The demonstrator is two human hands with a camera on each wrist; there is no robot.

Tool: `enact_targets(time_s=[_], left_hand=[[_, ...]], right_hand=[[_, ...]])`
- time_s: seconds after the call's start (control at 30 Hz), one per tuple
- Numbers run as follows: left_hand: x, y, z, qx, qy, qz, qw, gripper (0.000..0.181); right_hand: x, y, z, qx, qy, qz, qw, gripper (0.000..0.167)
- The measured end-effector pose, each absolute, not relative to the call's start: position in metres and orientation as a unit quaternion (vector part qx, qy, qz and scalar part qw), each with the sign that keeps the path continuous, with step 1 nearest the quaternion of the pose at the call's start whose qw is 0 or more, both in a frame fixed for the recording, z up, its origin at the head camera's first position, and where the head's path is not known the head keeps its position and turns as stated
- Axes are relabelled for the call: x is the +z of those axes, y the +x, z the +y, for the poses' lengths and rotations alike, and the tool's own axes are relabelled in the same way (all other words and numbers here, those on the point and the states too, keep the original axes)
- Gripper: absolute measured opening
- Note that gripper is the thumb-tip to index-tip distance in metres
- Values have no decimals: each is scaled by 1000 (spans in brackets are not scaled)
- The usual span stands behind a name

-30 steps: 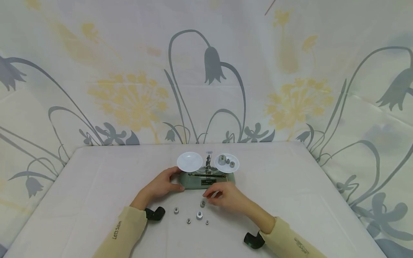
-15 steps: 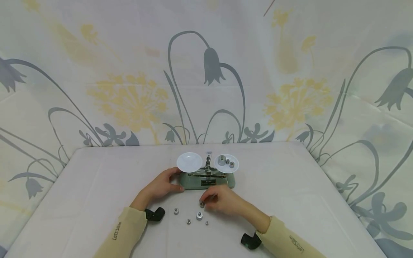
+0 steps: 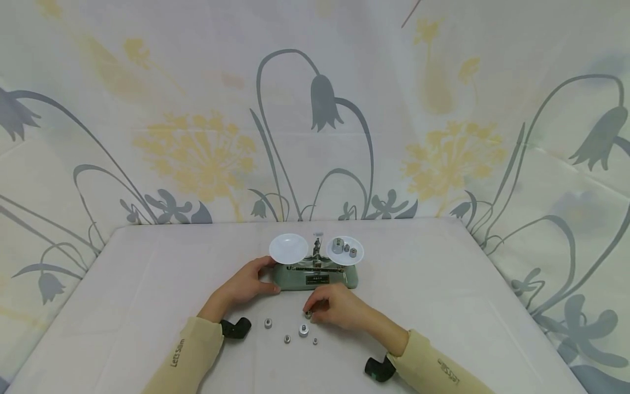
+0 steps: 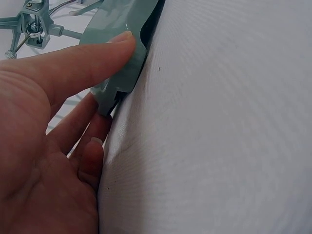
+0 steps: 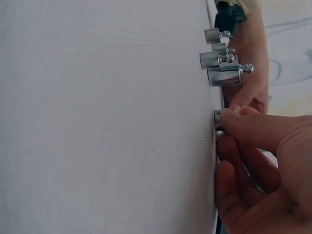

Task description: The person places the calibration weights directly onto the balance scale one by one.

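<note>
A green balance scale (image 3: 290, 280) stands at the middle of the table. My left hand (image 3: 248, 282) grips the left end of its base, thumb on the front and fingers around the back edge, as the left wrist view shows on the green base (image 4: 119, 63). My right hand (image 3: 342, 307) is just in front of the scale. Between its thumb and fingers it pinches a small metal weight (image 5: 218, 120) that is at the tabletop, partly covered by the thumb. The left pan (image 3: 288, 249) is bare; the right pan (image 3: 358, 258) bears a large weight (image 3: 337, 245) and two smaller ones.
Several loose weights lie nearer me, among them a larger weight (image 3: 303, 330), a weight (image 3: 268, 323) at the left and a tiny one (image 3: 315, 341). A white cloth (image 3: 433, 306) covers the table. Behind it hangs a flowered curtain (image 3: 315, 137).
My right hand has moved from the scale's front right down and slightly left to the small weight and closed its fingers on it. The left hand has stayed on the base.
</note>
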State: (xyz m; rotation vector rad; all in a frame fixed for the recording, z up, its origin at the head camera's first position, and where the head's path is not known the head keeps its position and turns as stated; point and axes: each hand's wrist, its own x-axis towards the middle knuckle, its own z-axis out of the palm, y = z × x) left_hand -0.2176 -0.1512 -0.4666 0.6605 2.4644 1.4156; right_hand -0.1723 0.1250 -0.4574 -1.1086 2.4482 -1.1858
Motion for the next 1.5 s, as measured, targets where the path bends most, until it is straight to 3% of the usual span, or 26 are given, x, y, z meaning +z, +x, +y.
enact_targets(time_s=[1.5], left_hand=[[-467,-218,-150,485,216,840,114,67]], right_hand=[[-450,-169,127,-437,-347,826,74,20]])
